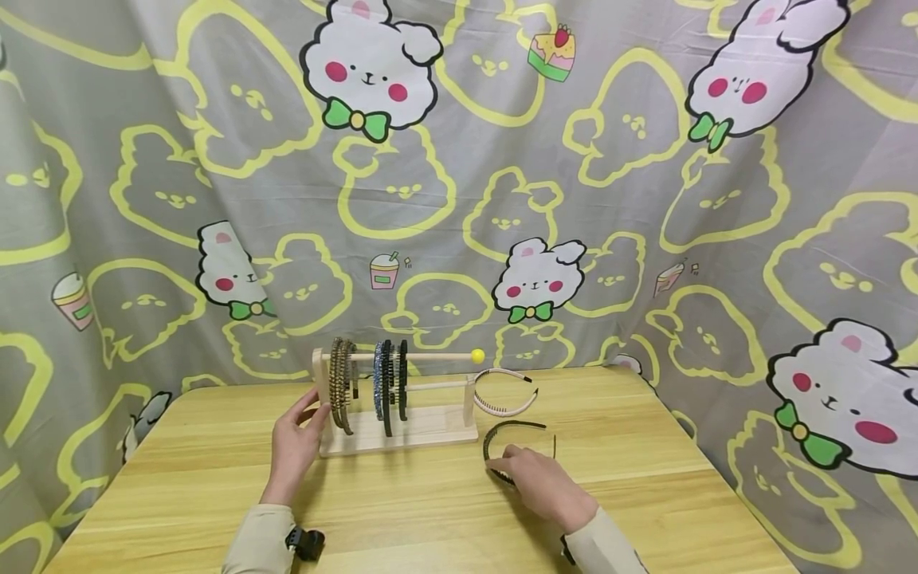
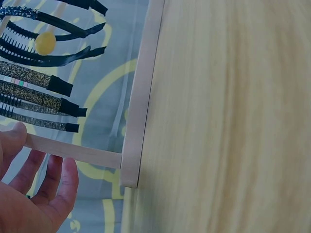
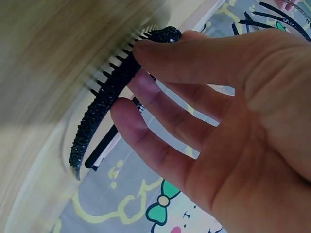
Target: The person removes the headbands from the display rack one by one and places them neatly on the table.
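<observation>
A wooden headband rack stands on the table, with two horizontal rods between its end posts. My left hand grips its left end post, thumb on one side and fingers on the other. Glittery brown headbands hang near that post; a blue one and black ones hang further along. Right of the rack, my right hand pinches a black, beaded, toothed headband between thumb and fingers. In the head view this headband lies low over the table, its ends pointing right.
A pale headband lies behind the black one, close to the rack's right post. A yellow ball caps the upper rod. Behind the wooden table hangs a grey patterned curtain.
</observation>
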Available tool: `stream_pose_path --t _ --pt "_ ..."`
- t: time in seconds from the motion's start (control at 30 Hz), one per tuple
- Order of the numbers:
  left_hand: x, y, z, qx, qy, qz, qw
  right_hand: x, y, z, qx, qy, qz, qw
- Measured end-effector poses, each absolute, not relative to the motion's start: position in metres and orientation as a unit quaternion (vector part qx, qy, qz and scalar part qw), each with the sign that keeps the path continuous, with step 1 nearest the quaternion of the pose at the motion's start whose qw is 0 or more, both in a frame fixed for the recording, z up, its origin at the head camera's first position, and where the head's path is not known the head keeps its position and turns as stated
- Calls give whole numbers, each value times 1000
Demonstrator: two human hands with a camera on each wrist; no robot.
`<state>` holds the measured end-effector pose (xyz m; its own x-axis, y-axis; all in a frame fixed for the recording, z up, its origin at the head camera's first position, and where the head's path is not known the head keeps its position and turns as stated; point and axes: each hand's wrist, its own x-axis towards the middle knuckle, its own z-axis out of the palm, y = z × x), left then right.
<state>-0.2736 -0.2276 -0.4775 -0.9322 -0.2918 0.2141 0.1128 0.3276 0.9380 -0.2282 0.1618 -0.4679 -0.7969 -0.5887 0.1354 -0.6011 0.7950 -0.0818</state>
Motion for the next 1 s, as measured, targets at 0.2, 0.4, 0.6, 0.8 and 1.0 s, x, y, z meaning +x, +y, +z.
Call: stream_pose_path --t 0.2,0.4,0.6,0.8,1.0 --pt "-274 -228 -478 59 -793 -582 171 -231 162 -471 308 -948 61 48" --pt "-273 -228 -477 62 -795 -579 168 -234 162 -475 306 -948 68 57" --pt "-274 -228 -478 63 -794 -580 170 -237 162 -476 309 -946 73 67" --pt "-274 -228 -478 64 -795 -580 169 -238 163 -475 311 -945 69 69" --pt "-273 -229 -477 66 -794 -582 160 -238 159 -469 302 -946 79 86"
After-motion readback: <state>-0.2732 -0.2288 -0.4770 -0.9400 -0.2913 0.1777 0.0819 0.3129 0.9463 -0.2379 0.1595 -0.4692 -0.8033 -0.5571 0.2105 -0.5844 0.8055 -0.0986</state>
